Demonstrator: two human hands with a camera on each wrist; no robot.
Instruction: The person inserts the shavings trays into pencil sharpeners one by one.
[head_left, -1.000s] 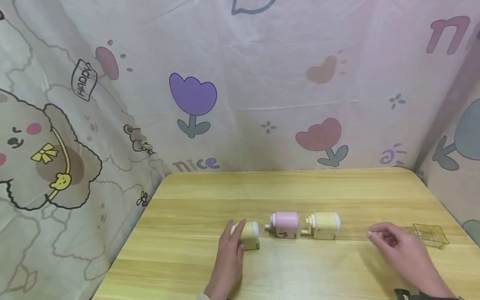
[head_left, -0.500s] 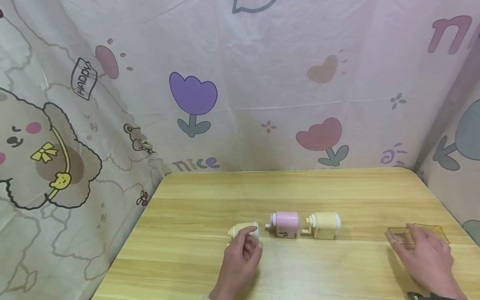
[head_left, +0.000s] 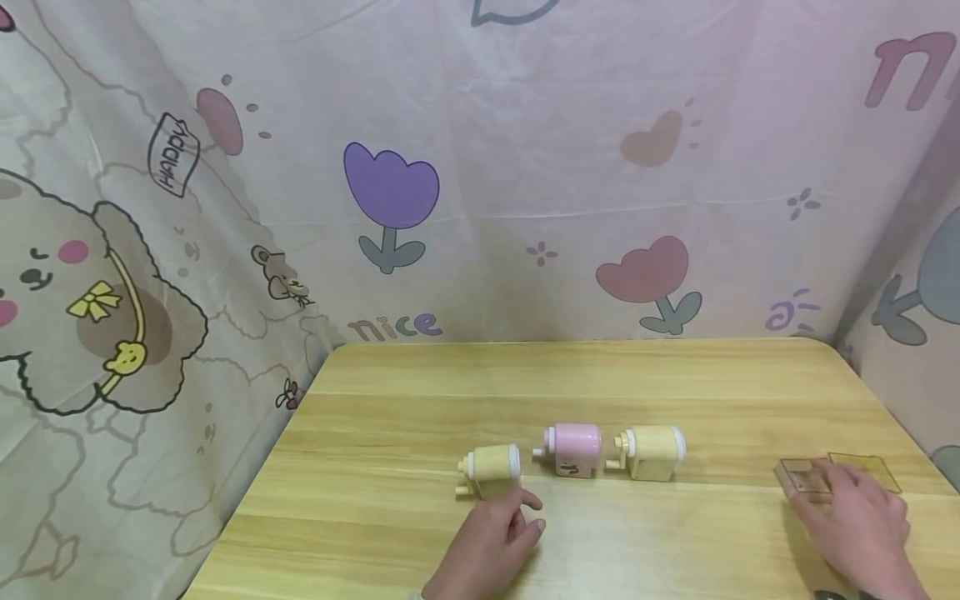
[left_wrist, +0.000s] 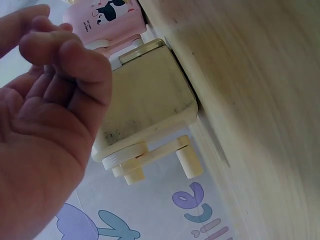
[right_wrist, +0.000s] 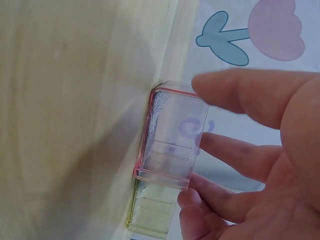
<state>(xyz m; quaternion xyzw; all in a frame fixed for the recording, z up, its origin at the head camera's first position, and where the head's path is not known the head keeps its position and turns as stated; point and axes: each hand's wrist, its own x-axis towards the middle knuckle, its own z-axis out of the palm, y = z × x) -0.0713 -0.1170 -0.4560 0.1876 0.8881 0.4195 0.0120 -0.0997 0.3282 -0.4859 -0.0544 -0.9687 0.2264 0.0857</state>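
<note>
The clear red-edged tray (head_left: pixel 802 477) is sitting on the right side of the tabletop (head_left: pixel 360 500), with the clear yellow tray (head_left: pixel 876 473) lying just beside its right end. The right hand (head_left: pixel 855 518) is bringing thumb and fingertips to the red-edged tray's rim; whether they are pinching or merely touching, I cannot tell. The left hand (head_left: pixel 487 542) is curling loosely around nothing, just in front of the left yellow sharpener (head_left: pixel 495 463); contact there is hard to judge. The two hands are resting well apart.

The red-edged tray is looking light and stiff, its smooth, thin walls suggesting a slippery surface that hard squeezing might crack. Opposite walls, just below the rim, are probably offering the surest hold.

The tabletop's right edge is running near the yellow tray, leaving little room that way. Leftward, a wider stretch of wood is opening toward the right yellow sharpener (head_left: pixel 655 452), while the pink sharpener (head_left: pixel 577 448) is standing between the two yellow ones. Beyond them, the wood is reaching back to the patterned curtain (head_left: pixel 525 100)
</note>
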